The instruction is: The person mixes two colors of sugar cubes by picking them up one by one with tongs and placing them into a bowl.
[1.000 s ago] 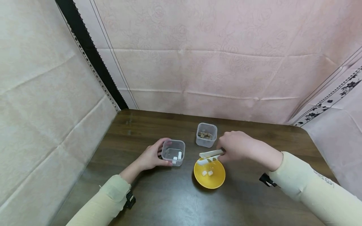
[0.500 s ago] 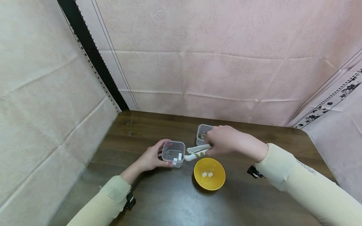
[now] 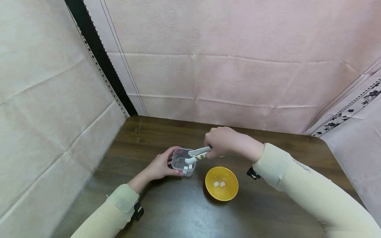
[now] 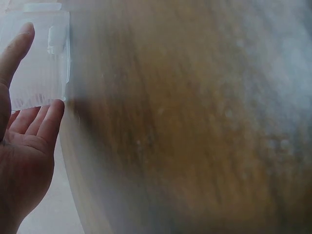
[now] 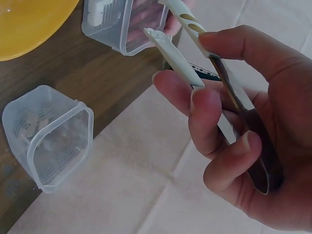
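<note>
1. Sitting nearest the person on the dark wooden table (image 3: pixel 178 211), the yellow bowl (image 3: pixel 221 183) holds two pale cubes (image 3: pixel 219 184) and lies below and to the right of the tongs' tips; it has not moved since a second ago.
2. Beyond it, the left hand (image 3: pixel 159 166) cups the clear container (image 3: pixel 183 162), thumb on its far side and fingers curled round the near wall, as it did in both earlier frames.
3. A few white cubes (image 3: pixel 187 167) lie inside that container, just past the left fingertips.
4. The right hand (image 3: pixel 223 142) pinches the white tongs (image 3: pixel 197 155), thumb on one arm and fingers pressed on the other.
5. A second ago the tongs hung over the bowl; half a second ago they were between bowl and container; now their tips are over the container's opening.
6. The tongs' long axis runs nearly level, tips pointing left and slightly down, away from the right fingers towards the left hand; the arms are a little apart at the tips.
7. Farthest off, a second clear container (image 5: pixel 48 139) is hidden behind the right hand in the head view.
</note>
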`<state>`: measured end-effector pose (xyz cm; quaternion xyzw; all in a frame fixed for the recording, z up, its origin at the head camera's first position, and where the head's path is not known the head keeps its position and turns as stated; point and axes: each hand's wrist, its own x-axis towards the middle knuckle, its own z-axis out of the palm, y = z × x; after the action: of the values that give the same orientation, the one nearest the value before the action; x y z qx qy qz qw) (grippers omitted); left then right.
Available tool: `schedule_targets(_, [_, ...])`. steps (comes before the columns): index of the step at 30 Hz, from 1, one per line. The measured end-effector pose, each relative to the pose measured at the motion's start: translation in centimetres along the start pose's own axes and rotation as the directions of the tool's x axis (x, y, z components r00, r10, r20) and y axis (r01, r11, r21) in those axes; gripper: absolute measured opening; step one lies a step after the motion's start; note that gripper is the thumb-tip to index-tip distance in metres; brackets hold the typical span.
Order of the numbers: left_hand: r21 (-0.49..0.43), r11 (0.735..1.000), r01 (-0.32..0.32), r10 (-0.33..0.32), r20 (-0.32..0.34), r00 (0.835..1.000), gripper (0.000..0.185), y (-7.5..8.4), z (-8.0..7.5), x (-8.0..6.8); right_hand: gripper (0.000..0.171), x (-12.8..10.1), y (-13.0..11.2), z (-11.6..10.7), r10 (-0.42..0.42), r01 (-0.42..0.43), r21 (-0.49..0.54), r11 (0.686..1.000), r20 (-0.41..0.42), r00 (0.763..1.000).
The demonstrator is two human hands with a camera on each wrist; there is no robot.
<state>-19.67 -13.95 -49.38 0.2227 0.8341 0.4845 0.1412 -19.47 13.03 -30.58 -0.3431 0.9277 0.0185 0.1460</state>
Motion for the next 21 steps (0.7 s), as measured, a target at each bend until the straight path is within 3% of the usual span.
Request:
schedule_targets(12, [-0.014, 1.0, 0.005, -0.005, 0.001, 1.0, 0.096, -0.1, 0.0, 0.2, 0.03, 2.2, -0.9, 0.3, 0.053, -0.046, -0.088, 0.995, 0.069, 0.996])
schedule_targets(21, [-0.003, 1.0, -0.002, 0.002, 0.01, 1.0, 0.097, 0.0, -0.1, 0.1, 0.032, 3.6, -1.2, 0.4, 0.102, -0.091, -0.067, 0.994, 0.185, 0.977])
